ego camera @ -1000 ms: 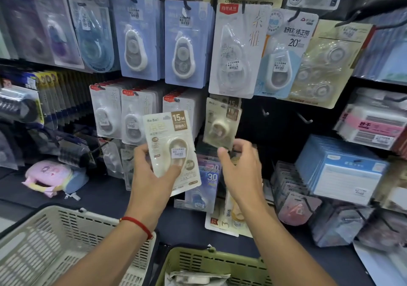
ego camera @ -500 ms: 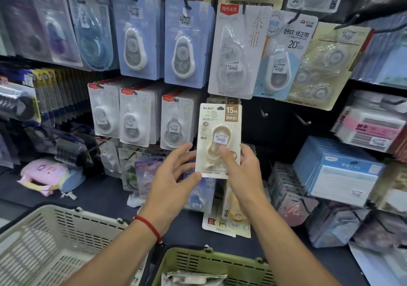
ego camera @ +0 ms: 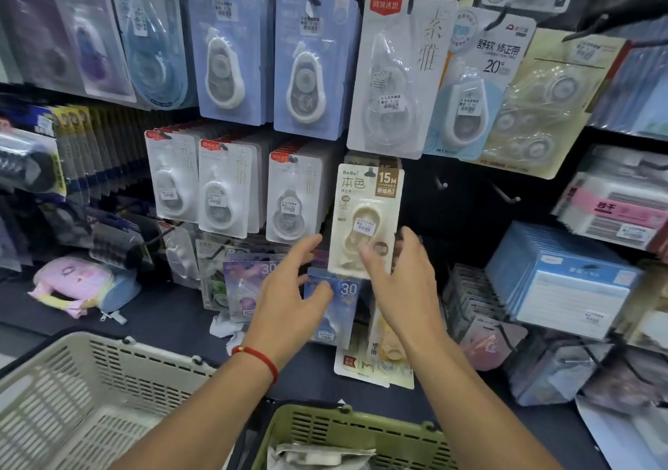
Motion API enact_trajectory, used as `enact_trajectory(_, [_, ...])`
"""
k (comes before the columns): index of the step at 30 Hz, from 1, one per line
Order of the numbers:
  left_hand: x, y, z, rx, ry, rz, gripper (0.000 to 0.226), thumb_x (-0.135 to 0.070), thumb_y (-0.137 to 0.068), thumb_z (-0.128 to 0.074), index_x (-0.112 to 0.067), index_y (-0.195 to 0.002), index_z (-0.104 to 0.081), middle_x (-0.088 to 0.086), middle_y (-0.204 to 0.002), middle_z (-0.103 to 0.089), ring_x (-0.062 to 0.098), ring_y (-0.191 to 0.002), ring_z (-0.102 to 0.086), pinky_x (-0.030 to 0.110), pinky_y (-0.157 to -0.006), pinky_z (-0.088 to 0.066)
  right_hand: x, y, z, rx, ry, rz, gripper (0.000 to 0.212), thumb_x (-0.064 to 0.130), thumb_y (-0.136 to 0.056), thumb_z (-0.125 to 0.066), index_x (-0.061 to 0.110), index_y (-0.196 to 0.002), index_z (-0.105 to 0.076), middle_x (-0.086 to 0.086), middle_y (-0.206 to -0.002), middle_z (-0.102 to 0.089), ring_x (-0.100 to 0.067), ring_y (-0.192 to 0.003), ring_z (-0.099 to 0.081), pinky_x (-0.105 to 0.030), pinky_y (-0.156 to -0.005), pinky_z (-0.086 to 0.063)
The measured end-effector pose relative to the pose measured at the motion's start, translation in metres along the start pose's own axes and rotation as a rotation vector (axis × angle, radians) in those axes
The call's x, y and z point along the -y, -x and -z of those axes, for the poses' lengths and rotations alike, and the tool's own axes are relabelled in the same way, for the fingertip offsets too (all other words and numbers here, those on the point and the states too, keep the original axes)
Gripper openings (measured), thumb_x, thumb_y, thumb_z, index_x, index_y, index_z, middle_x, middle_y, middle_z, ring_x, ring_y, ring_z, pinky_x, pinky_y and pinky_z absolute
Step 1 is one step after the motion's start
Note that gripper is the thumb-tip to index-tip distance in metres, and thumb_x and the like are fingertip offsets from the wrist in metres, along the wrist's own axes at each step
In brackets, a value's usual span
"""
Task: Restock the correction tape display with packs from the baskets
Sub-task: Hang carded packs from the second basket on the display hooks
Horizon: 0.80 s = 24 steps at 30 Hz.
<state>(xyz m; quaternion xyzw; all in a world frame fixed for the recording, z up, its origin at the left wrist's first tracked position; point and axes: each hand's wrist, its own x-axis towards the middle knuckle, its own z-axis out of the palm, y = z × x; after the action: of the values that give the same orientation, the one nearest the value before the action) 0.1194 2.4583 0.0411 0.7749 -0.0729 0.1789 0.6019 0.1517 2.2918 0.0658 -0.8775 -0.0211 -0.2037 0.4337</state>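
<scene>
A cream correction tape pack (ego camera: 365,212) marked 15M hangs on a hook in the display's middle row, to the right of three white packs (ego camera: 231,187). My right hand (ego camera: 401,278) pinches its lower right corner, thumb in front and fingers behind. Just left of the pack, my left hand (ego camera: 289,288) hovers with spread fingers and holds nothing. A green basket (ego camera: 347,430) at the bottom centre holds some wrapped packaging. A white basket (ego camera: 108,379) sits at the bottom left.
Bare hooks (ego camera: 506,196) stick out of the dark board to the right of the cream pack. Blue and purple 30 packs (ego camera: 336,303) lean on the shelf below. A blue box stack (ego camera: 564,281) stands at right, a pink pouch (ego camera: 79,285) at left.
The cream pack went from my left hand across to the hook and now hangs there. My left hand let go and drew back; my right hand stays on the pack's lower corner.
</scene>
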Motion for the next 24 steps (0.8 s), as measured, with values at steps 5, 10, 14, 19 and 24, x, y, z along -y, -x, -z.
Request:
enact_trajectory(5, [0.010,-0.030,-0.001,-0.163,-0.339,-0.134,0.068,-0.001,-0.089,-0.067,-0.021,-0.152,-0.051,-0.005,-0.167,-0.036,0.014,-0.156,-0.025,0.032,-0.129,-0.020,-0.017,-0.013,-0.010,-0.024,0.399,0.453,0.053,0.023,-0.103,-0.063,0.015,-0.154,-0.050,-0.007,-0.164,-0.040,-0.027,-0.152,-0.036,-0.046,-0.124,-0.034])
enact_trajectory(10, [0.022,-0.054,-0.005,-0.125,-0.458,-0.165,0.082,-0.004,-0.086,-0.070,-0.017,-0.161,-0.038,0.001,-0.176,-0.010,0.022,-0.162,-0.008,0.030,-0.128,-0.012,-0.017,-0.064,-0.030,0.083,0.700,0.458,0.060,0.027,-0.104,-0.051,0.019,-0.162,-0.037,-0.004,-0.175,-0.018,-0.028,-0.161,-0.015,-0.049,-0.125,-0.029])
enact_trajectory(14, [0.037,-0.061,0.007,-0.091,-0.530,-0.196,0.087,-0.002,-0.085,-0.069,-0.017,-0.163,-0.034,-0.002,-0.177,-0.007,0.026,-0.161,-0.011,0.039,-0.130,-0.020,-0.020,-0.090,-0.043,0.056,0.782,0.335,0.066,0.027,-0.099,-0.053,0.022,-0.161,-0.033,-0.014,-0.173,-0.015,-0.033,-0.157,-0.023,-0.052,-0.113,-0.042])
enact_trajectory(19, [0.043,-0.061,0.010,-0.041,-0.601,-0.223,0.091,-0.003,-0.087,-0.069,-0.020,-0.166,-0.028,-0.002,-0.177,0.000,0.026,-0.162,-0.007,0.040,-0.128,-0.022,-0.029,-0.119,-0.056,0.105,0.833,0.272,0.080,0.025,-0.097,-0.057,0.036,-0.165,-0.018,-0.012,-0.175,0.004,-0.037,-0.157,-0.017,-0.057,-0.110,-0.044])
enact_trajectory(24, [0.047,-0.060,0.018,-0.015,-0.670,-0.265,0.089,-0.001,-0.085,-0.069,-0.016,-0.164,-0.031,0.002,-0.177,-0.004,0.031,-0.161,-0.012,0.044,-0.127,-0.026,-0.031,-0.121,-0.052,0.137,0.822,0.276,0.071,0.020,-0.097,-0.055,0.031,-0.162,-0.031,-0.013,-0.174,-0.008,-0.041,-0.148,-0.031,-0.056,-0.104,-0.047])
